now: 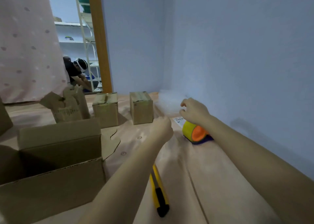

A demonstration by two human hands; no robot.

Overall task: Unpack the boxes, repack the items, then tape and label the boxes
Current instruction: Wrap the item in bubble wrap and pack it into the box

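Cardboard box: your nearest thing, the open box (51, 169), sits at lower left, flaps up; you cannot see what it holds.
Knife: the yellow and black utility knife (159, 193) lies on the tan floor covering (220, 189), right of the open box, partly under your left forearm.
Left hand: your left hand (161, 127) reaches out beyond the open box, fingers curled together in a loose fist; whether they pinch anything cannot be told.
Tape: the yellow tape dispenser (195, 133) with an orange core lies further right of the open box, near the blue wall.
Right hand: your right hand (195, 111) hovers just above the dispenser, fingers bent and apart, near a blurred white wrapping (168, 103).
Far boxes: two closed cartons (106, 109) (141, 107) stand beyond the open box.
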